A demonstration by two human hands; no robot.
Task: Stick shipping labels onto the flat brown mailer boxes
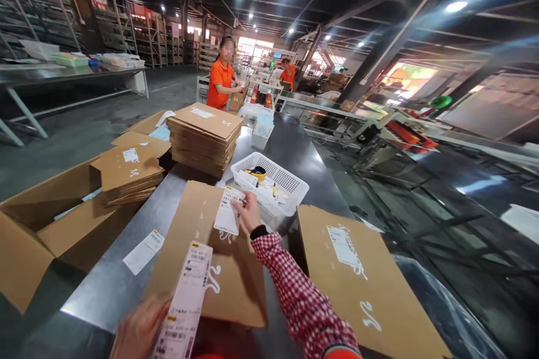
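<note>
A flattened cardboard box (219, 291) with white printed marks lies on the metal table in front of me. At its far end my right hand (249, 213) pinches the edge of a white shipping label (228, 212), which lies against the cardboard. Low in the view my left hand (141, 322), slightly blurred, grips a long strip of printed shipping labels (190, 280) that hangs over the box's near part. To the left, a separate loose label (144, 251) rests on the bare metal.
A tall stack of flattened boxes (204, 143) stands behind. Left are an open carton (71, 230) and more labelled cardboard (130, 168). A white basket (290, 179) holds tape and small items. On the right lies a labelled box (357, 275). A person in orange (219, 81) stands beyond.
</note>
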